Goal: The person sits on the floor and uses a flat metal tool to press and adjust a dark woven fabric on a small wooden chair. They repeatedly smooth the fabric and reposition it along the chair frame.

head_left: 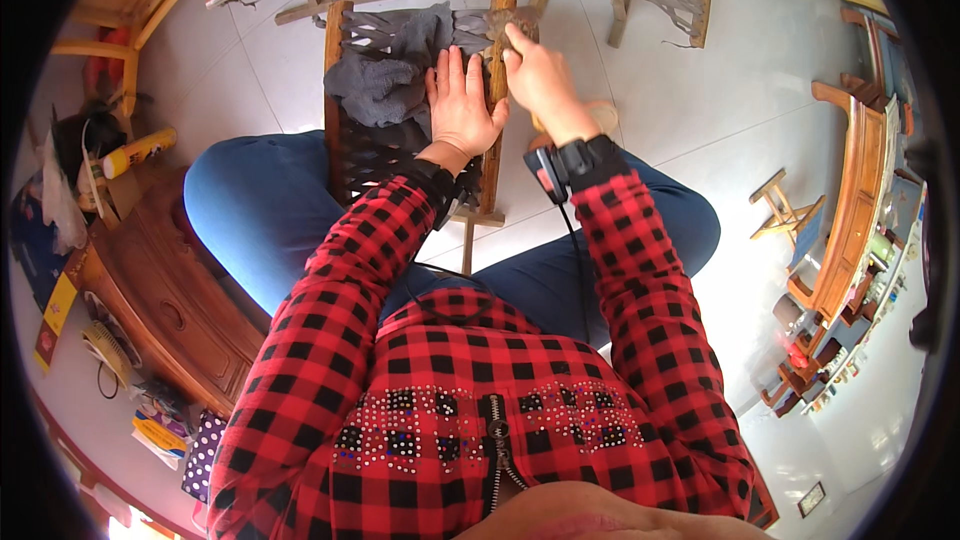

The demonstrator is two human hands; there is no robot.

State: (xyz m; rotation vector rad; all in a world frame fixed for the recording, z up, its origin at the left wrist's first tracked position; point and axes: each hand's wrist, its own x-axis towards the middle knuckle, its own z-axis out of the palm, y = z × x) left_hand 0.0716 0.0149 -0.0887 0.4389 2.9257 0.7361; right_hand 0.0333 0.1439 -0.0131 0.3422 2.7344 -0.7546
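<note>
Stool (400,146), 12 o'clock, between the knees (245,180). Grey cloth (375,90) bunched on its weave (368,20). Left hand (462,112) flat and open at the cloth's 3 o'clock, thumb by the right rail (490,175). Right hand (540,78) apart from it, curled, at the rail's 1 o'clock. Advice: left palm firm, thumb clear of the rail. Unclear: brown blur (517,22) at right fingertips, whether gripped; weave beneath cloth and palm hidden.

Bright light, strongly bowed edges
</note>
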